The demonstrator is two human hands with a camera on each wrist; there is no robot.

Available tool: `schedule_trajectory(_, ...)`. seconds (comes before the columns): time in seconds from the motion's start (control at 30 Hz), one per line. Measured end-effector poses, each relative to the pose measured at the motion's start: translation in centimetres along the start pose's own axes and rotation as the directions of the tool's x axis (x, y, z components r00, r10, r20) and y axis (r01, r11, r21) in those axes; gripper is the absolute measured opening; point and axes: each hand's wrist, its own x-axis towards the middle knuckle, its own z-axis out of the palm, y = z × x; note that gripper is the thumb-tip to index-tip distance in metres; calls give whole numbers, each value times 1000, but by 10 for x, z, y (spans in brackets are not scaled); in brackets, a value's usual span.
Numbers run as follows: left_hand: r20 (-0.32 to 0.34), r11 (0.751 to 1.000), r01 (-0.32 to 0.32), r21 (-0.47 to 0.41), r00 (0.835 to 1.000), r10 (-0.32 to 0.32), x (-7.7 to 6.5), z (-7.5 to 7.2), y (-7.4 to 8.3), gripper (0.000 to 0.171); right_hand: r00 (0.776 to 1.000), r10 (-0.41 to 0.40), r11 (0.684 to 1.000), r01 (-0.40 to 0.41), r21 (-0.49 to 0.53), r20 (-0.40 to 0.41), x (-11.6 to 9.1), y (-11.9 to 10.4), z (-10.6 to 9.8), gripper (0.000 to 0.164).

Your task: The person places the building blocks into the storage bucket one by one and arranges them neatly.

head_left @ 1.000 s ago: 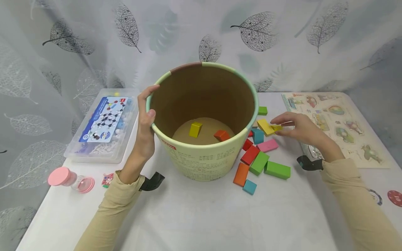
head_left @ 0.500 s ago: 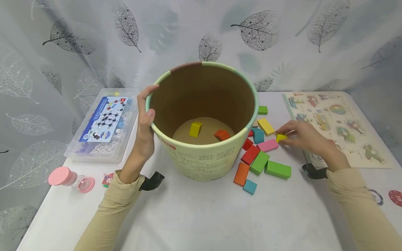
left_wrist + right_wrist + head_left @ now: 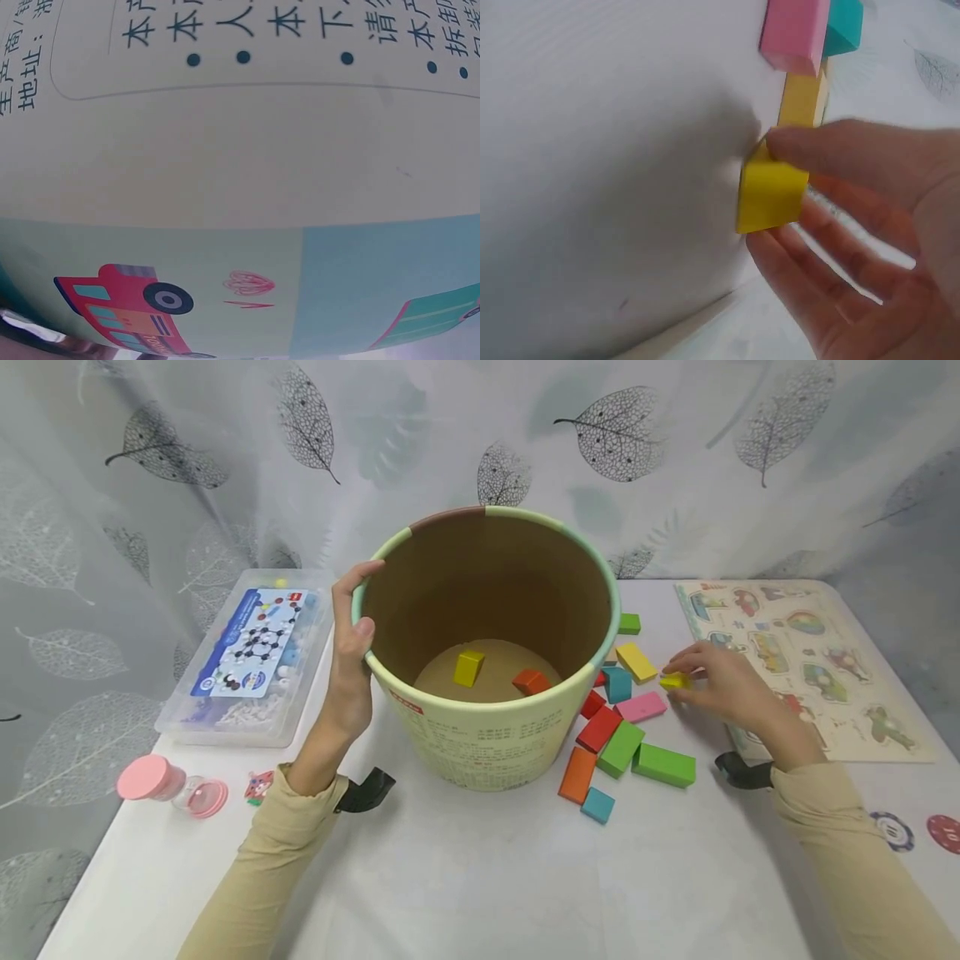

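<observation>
as seen from above, in the right hand (image 3: 722, 685), a small yellow block (image 3: 676, 682), pinched between thumb and fingers, toward the far edge of the table (image 3: 465, 877), on the right side. hard to tell if touching the table or just over it. in the left hand (image 3: 349, 672), the left side of the rim of a big round bucket (image 3: 480, 735), gripped with bent fingers and thumb. down inside the bucket, another yellow block (image 3: 469, 668) and an orange-red block (image 3: 531, 682), well apart. just right of the bucket, lots more blocks: a pink block (image 3: 641, 707) very near the right hand, a flat yellow block (image 3: 636, 662), a red block (image 3: 598, 730), two green blocks (image 3: 621, 750) and a little blue block (image 3: 597, 806). up by the far edge, toward the right, a picture board (image 3: 813, 643), lying flat. at the far left corner, a clear plastic box (image 3: 247, 652). by the left edge, a little pink-ended jar (image 3: 185, 795).
</observation>
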Motion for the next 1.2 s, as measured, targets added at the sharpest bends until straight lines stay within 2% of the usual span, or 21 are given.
schedule_trajectory(0.1,-1,1000,0,2,1000,0,0,0,0,66,999,33,999,-34,-28,-36,-4,3,0,31)
schedule_trajectory(0.23,-1,1000,0,3,1000,0,0,0,-1,66,997,61,998,-63,-32,-42,-7,6,-2,32)
schedule_trajectory(0.33,2,1000,2,-1,1000,-2,0,1,-1,67,997,40,999,-42,-31,-62,-10,2,-10,31)
schedule_trajectory(0.43,10,1000,-1,3,1000,1,0,1,-1,66,985,-30,999,22,-47,-168,-17,-13,-26,30)
schedule_trajectory(0.5,10,1000,-5,9,1000,5,0,1,-1,66,960,-78,995,58,-78,-270,-23,-28,-39,32)
schedule_trajectory(0.57,8,1000,-8,17,1000,8,0,1,-1,66,917,-123,991,95,-91,-379,-27,-45,-54,36)
schedule_trajectory(0.67,4,1000,-10,24,1000,10,0,1,-1,66,825,-209,973,231,-25,-525,-33,-74,-74,40)
schedule_trajectory(0.7,3,1000,-11,25,1000,11,0,0,-1,66,791,-243,953,302,14,-562,-34,-85,-79,41)
schedule_trajectory(0.77,0,1000,-10,26,1000,10,-1,-1,-1,66,736,-300,878,462,127,-607,-35,-108,-87,40)
schedule_trajectory(0.8,-1,1000,-7,25,1000,7,-1,-1,-1,66,709,-335,816,547,185,-620,-34,-119,-90,38)
schedule_trajectory(0.83,-2,1000,-6,26,1000,6,-1,-1,-1,66,696,-360,754,609,246,-621,-33,-131,-92,36)
schedule_trajectory(0.93,-10,1000,-1,26,1000,2,-1,-1,-1,67,664,-456,653,702,284,-592,-26,-160,-95,35)
schedule_trajectory(0.97,-11,1000,1,25,1000,0,-1,-2,-2,67,659,-489,660,708,251,-572,-23,-169,-95,35)
schedule_trajectory(1.0,-11,1000,1,27,1000,-1,-1,-2,-2,68,654,-511,638,724,264,-558,-20,-176,-95,36)
schedule_trajectory(1.07,-12,1000,1,31,1000,0,0,-2,-4,69,645,-541,629,736,250,-540,-13,-187,-94,36)
schedule_trajectory(1.1,-12,1000,1,31,1000,-1,0,-2,-4,69,640,-550,607,748,269,-537,-9,-191,-92,36)
schedule_trajectory(1.17,-9,1000,1,31,1000,-1,0,-3,-5,69,639,-559,597,753,278,-529,-4,-196,-90,36)
schedule_trajectory(1.2,-10,999,1,33,1000,-1,0,-3,-5,69,639,-558,581,756,300,-530,-1,-198,-88,37)
